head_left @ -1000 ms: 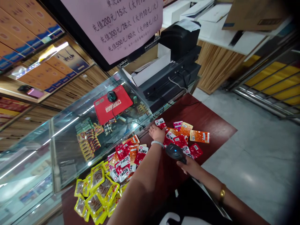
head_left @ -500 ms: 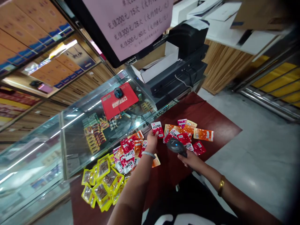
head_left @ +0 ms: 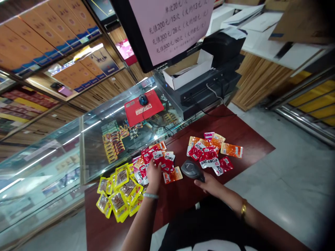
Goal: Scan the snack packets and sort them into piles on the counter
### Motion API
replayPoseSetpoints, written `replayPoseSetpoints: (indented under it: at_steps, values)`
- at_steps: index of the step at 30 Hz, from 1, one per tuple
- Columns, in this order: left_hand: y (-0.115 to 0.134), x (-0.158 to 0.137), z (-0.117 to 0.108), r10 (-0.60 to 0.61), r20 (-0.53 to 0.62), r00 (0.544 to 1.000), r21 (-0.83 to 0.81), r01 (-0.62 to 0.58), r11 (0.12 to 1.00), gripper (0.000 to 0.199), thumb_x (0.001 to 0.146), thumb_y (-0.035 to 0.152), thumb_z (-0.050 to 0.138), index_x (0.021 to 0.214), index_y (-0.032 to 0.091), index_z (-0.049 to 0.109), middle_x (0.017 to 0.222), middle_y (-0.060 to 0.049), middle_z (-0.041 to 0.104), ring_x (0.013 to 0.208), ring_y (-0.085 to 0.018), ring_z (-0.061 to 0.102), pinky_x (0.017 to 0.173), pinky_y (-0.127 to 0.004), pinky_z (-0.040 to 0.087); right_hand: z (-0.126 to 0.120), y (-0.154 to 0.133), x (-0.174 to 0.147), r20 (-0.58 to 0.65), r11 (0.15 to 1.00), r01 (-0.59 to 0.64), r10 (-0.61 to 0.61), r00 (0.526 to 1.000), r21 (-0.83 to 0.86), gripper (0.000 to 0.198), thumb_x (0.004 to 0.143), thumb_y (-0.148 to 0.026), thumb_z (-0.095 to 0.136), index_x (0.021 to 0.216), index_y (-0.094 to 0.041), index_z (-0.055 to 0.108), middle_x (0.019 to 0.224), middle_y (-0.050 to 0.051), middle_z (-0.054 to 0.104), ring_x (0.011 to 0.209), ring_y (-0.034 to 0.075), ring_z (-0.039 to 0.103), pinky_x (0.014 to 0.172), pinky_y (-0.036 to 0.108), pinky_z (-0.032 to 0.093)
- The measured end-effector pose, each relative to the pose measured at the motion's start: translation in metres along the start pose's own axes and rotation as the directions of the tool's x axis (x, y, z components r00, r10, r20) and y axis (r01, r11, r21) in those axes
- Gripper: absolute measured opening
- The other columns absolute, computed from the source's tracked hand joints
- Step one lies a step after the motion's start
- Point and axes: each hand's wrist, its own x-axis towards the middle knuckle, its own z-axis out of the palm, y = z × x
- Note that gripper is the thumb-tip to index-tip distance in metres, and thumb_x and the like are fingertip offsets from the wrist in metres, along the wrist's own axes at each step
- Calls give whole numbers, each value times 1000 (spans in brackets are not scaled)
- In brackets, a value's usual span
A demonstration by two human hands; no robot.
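My left hand, with a pale bracelet on the wrist, reaches over the middle pile of snack packets. Its thumb and fingers close on a red-and-white snack packet lying against others in that pile; the hand partly hides the hold. My right hand is wrapped around the handle of a dark barcode scanner, its head pointing left above the table. Beyond the scanner lies another pile of red and orange packets. An orange packet rests just right of my left hand.
Yellow-edged snack packets are heaped at the left of the dark red table. A glass display counter adjoins it, bearing a red mat and a mouse. Behind stand a monitor and an open white box.
My left hand has moved left and nearer, from the gap between the piles onto the middle pile. The scanner has shifted slightly left. The whole view has swung a little.
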Motion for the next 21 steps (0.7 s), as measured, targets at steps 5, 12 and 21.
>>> replayPoseSetpoints:
  at_steps: [5,12,21]
  values:
    - [28,-9,21,304,31,952,263,-302,917,39,86,37,58,120,18,58,119,-13,63,116,-29,53,103,-42,37,-7,13,-12,-61,999,-24,26,998,24,67,73,-66,66,116,-17,52,50,-10,46,38,10,43,42,23,35]
    - [124,-12,130,423,385,820,139,-505,852,46,77,41,71,117,19,63,115,-16,65,111,-29,55,98,-39,38,-21,36,-28,-156,998,-17,27,987,59,63,76,-68,62,112,-17,52,51,-9,47,38,10,41,41,23,33]
    - [100,14,133,163,484,860,-44,-162,986,10,81,28,64,82,20,70,80,-8,72,70,-18,63,71,-28,45,-27,40,-39,-183,999,-22,29,983,38,58,79,-65,60,113,-18,53,50,-9,45,38,11,43,42,24,34]
